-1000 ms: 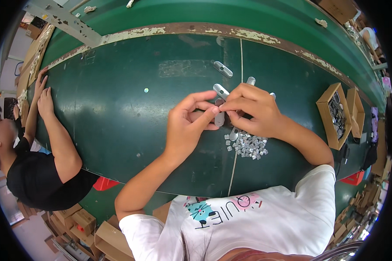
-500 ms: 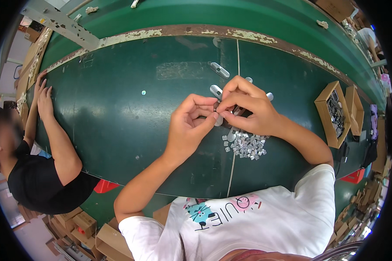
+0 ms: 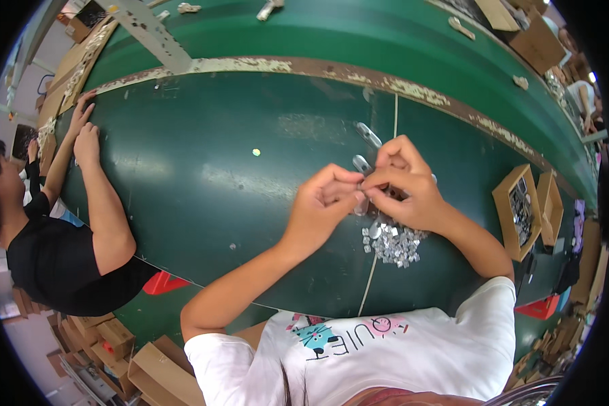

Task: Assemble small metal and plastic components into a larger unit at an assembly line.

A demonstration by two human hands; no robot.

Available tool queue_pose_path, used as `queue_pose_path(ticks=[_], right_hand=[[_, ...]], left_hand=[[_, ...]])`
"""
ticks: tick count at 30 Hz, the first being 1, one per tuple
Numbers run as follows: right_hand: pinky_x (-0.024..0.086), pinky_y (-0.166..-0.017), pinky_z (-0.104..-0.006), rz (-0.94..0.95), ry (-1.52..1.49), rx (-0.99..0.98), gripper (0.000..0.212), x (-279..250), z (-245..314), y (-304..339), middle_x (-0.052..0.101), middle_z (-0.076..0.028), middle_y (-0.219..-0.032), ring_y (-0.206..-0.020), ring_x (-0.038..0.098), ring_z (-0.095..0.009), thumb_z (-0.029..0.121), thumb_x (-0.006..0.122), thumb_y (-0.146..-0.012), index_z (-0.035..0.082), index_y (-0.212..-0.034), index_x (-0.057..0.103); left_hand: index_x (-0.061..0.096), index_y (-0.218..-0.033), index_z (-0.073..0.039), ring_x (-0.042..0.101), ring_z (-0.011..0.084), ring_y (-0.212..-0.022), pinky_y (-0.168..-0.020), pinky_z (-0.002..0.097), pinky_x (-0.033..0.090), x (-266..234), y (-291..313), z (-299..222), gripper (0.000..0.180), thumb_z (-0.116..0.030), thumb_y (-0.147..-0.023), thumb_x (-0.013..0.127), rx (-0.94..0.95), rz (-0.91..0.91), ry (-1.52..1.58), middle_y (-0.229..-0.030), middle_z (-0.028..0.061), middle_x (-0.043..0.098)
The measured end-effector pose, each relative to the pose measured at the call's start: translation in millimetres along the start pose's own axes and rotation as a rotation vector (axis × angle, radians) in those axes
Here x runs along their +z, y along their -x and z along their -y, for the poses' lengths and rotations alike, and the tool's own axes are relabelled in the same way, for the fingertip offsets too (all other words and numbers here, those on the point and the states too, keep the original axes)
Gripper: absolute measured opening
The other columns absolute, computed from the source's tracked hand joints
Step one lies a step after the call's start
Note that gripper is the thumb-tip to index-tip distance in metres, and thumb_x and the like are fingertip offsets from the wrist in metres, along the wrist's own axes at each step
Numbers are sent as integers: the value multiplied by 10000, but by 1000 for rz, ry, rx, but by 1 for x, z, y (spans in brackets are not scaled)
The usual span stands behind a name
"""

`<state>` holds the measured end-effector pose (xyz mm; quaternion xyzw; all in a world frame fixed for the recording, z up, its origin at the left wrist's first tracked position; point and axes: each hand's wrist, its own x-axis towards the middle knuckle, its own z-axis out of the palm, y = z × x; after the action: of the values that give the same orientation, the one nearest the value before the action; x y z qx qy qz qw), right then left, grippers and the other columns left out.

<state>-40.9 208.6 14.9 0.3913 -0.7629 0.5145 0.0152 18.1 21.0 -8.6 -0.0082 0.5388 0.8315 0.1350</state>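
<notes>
- Between the left hand and the right hand, what is pinched is too small to tell.
- At six o'clock from there, an oval metal plate is partly hidden.
- At nine o'clock, the edge cuts a co-worker.
- At three o'clock, parts are too small.

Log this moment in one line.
left hand, right hand: fingers meeting, grip unclear | things: silvery square pieces piled nearby | rest: open cardboard box of parts, right
</notes>
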Motion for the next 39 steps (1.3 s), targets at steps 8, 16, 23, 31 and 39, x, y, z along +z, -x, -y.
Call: queue_pose_path(ticks=[8,16,23,31,39], right_hand=[[423,-964,-466,-134,600,276,753,18,-129,-246,548,-251,-1237,-1182,519,-351,570,553,-890,-7,-1353,412],[72,-1095,-669,-193,758,663,855,46,-227,-362,297,-262,-1505,-1449,156,-383,617,507,-867,33,-1457,304],[522,-499,-320,-653,-517,132,572,42,-212,-323,626,-143,-920,-699,666,-261,100,764,-706,48,-1095,348],[349,-401,-231,-253,-690,412,503,-10,-45,-125,573,-50,-789,-479,479,-82,120,664,-857,80,-1262,369],[453,-510,-209,25,-410,409,372,-11,14,-14,569,-31,-934,-631,565,-70,183,587,-961,64,-1273,421]], left_hand=[[576,-1173,23,605,80,-823,-761,237,490,-4,2,-5,279,-6,-897,603,-25,25,-7,-943,59,679],[543,-1136,-4,663,147,-911,-753,272,538,-9,-5,0,234,-24,-908,595,-58,49,84,-971,69,666],[531,-1142,-8,689,167,-839,-703,267,584,-7,-4,-8,235,-32,-915,590,-135,21,64,-1011,84,676],[519,-1159,-19,704,193,-851,-704,277,593,-1,0,-17,255,-28,-910,579,-199,52,79,-1102,132,682],[520,-1186,29,692,169,-823,-734,287,608,4,2,-22,258,-14,-932,532,-220,-16,9,-985,133,685]])
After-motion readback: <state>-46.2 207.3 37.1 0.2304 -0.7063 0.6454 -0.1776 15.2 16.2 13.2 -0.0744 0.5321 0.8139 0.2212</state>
